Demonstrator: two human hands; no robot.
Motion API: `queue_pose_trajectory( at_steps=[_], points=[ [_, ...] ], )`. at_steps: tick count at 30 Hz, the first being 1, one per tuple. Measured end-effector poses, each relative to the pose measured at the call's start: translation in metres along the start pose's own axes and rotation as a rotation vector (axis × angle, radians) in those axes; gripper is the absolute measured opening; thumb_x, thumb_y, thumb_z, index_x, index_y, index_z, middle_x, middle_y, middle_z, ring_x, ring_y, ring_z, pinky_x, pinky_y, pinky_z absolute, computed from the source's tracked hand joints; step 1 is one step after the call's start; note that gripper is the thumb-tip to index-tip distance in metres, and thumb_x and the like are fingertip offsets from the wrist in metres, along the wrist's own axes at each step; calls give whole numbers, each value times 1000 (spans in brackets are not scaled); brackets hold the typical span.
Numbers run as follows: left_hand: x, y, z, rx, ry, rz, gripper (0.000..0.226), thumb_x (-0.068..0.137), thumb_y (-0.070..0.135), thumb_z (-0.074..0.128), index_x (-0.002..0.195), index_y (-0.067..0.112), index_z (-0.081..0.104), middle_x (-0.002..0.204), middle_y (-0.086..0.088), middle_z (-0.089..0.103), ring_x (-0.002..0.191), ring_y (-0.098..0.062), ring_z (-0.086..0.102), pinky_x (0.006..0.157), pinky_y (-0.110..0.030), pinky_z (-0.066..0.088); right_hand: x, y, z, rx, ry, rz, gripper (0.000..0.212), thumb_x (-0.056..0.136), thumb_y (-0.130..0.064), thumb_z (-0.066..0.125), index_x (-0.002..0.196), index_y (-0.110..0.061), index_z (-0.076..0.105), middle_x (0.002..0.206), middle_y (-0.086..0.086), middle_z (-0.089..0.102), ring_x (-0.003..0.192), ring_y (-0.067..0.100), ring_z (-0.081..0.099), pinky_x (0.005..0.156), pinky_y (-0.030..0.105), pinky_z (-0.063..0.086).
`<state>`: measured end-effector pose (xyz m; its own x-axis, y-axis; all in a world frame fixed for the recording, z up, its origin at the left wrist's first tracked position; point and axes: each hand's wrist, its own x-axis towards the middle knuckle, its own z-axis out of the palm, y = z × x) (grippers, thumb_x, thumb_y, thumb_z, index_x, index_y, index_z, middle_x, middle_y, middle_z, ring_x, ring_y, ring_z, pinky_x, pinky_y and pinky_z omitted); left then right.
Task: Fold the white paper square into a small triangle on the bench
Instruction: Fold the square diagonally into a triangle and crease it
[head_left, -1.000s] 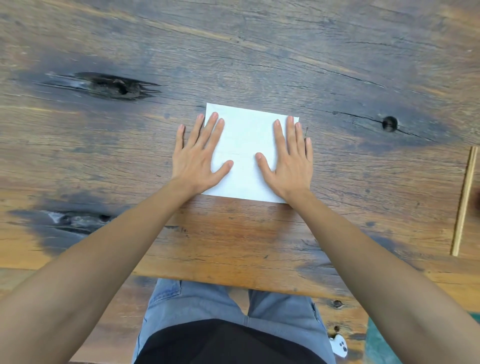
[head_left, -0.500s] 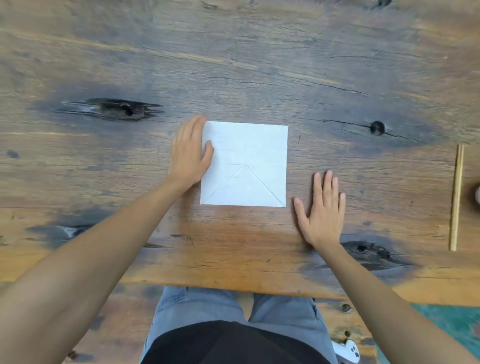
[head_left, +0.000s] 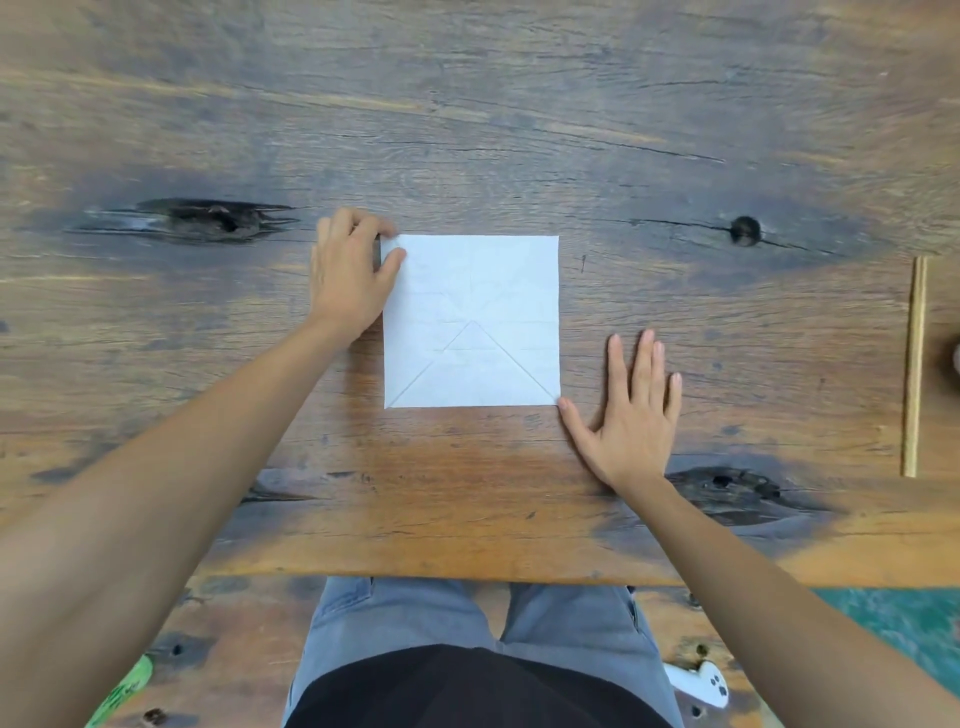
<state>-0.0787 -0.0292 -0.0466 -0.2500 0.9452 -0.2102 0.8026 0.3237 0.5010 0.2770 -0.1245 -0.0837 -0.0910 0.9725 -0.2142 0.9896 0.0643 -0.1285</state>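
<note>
At the far left of the frame, the left hand (head_left: 349, 280) is sitting against the upper left corner of the paper (head_left: 470, 291), its fingers curled and its thumb and forefinger pinching that corner, which is lifting slightly off the bench (head_left: 467, 104). The paper is lying flat in the middle of the frame, a white square with its edges running parallel to the bench's front edge, so it is showing no long axis and pointing no particular way. Faint creases are crossing it, and a sharper triangular fold line is pointing its tip toward the top of the frame. No writing is readable on it. Right of the paper, the right hand (head_left: 636, 410) is resting palm down on the wood, fingers spread, thumb tip just at the paper's lower right corner. A thin wooden stick (head_left: 913, 366) is lying at the right edge.
</note>
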Motion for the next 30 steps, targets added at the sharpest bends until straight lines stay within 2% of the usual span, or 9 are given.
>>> queue_pose_trajectory(
  at_steps=[5,10,13,17,22,30],
  points=[
    [4,8,-1,-38,-20,-58,14,93,23,60,100,13,69,114,-9,64,117,-32,51,98,-36,39,-1,1,0,-5,13,-7,94,93,-81,27,167,-27,6,176,10,-3,163,28,0,129,53,5],
    [-1,18,-8,-146,-5,-54,15,93,20,58,100,9,64,98,-5,72,99,-29,64,88,-43,52,-1,0,0,-1,20,-8,94,93,-81,28,167,-28,7,176,10,-2,163,27,0,129,54,6],
    [-12,32,-13,-224,52,12,18,93,21,60,105,9,62,94,-1,70,82,-20,67,80,-40,56,-1,0,0,8,27,-8,94,93,-80,30,167,-28,8,176,10,-2,163,27,0,129,54,7],
    [-40,62,-14,-254,101,162,16,92,18,61,104,8,64,95,9,68,76,-8,61,80,-38,56,0,1,0,5,28,-12,94,93,-81,29,167,-29,6,176,10,-3,163,27,0,129,54,6],
    [-80,105,7,-257,9,252,15,93,17,63,105,10,66,95,2,71,78,-18,67,78,-44,57,-1,2,2,22,52,-11,92,94,-79,31,167,-28,6,176,10,-1,163,27,1,129,56,10],
    [-117,127,56,-99,-111,344,14,95,23,59,105,17,65,96,7,69,92,-18,64,74,-43,55,0,1,4,69,100,-3,85,97,-75,27,167,-28,14,176,11,5,163,25,5,130,53,9]
  ],
)
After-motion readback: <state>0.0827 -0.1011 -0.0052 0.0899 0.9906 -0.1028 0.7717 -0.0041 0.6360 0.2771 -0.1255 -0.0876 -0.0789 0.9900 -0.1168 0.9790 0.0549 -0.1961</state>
